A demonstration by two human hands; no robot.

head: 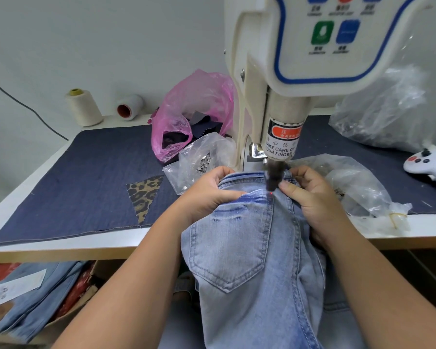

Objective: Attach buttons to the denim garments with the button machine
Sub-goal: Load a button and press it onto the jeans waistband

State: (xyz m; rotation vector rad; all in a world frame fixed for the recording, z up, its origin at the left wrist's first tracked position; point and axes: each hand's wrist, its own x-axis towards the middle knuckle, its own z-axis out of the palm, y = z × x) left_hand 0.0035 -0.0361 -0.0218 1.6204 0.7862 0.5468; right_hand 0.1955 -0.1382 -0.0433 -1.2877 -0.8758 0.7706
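Note:
A pair of light blue jeans (247, 248) hangs over the table's front edge, waistband up under the cream button machine (282, 102). The machine's dark punch head (273, 177) stands blurred over the waistband, and a red laser dot (271, 193) shows on the denim just below it. My left hand (209, 191) grips the waistband to the left of the punch, thumb on top. My right hand (312, 195) pinches the waistband on the right, close to the punch. A clear bag of metal buttons (202, 163) lies behind my left hand.
A dark blue cloth (86, 177) with a leopard-print patch (144, 195) covers the table. A pink bag (191, 114), two thread cones (83, 107), clear bags (358, 182) and a white controller (428, 162) stand around the machine. More jeans (35, 298) lie below at the left.

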